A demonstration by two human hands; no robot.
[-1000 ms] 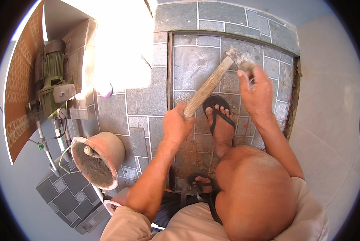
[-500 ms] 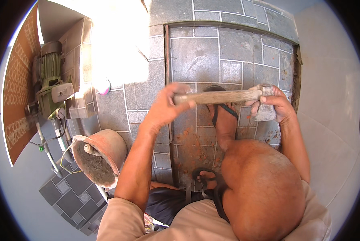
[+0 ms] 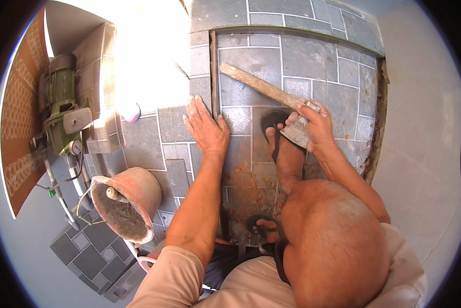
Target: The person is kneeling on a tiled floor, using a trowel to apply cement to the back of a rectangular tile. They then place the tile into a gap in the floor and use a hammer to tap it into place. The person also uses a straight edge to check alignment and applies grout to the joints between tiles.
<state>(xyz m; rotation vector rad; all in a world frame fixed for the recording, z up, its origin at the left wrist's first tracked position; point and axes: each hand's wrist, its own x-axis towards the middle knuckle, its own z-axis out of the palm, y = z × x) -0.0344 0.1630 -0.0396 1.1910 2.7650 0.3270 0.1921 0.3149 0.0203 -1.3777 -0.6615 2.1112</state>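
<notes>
My right hand (image 3: 315, 126) grips a hatchet (image 3: 258, 86) close to its head. The worn wooden handle points away to the upper left, and the grey, dusty metal head (image 3: 296, 133) hangs over my sandaled foot (image 3: 284, 141). My left hand (image 3: 205, 126) lies flat on the grey floor tiles (image 3: 181, 97), fingers stretched forward, its thumb side by a narrow dark gap (image 3: 214, 77) that edges the tiled section in front of me. Nothing is held in that hand.
A bucket of grey mortar (image 3: 125, 205) with a tool handle (image 3: 112, 193) sticking out stands at the left. Beyond it are a green motor pump (image 3: 63, 102) and pipes. Orange crumbs (image 3: 246, 179) litter the tiles by my feet. A pale wall (image 3: 420, 128) rises at the right.
My left hand has let go of the hatchet's handle and come down onto the tiles at the left. The right hand has moved left and nearer my foot, tilting the hatchet.
</notes>
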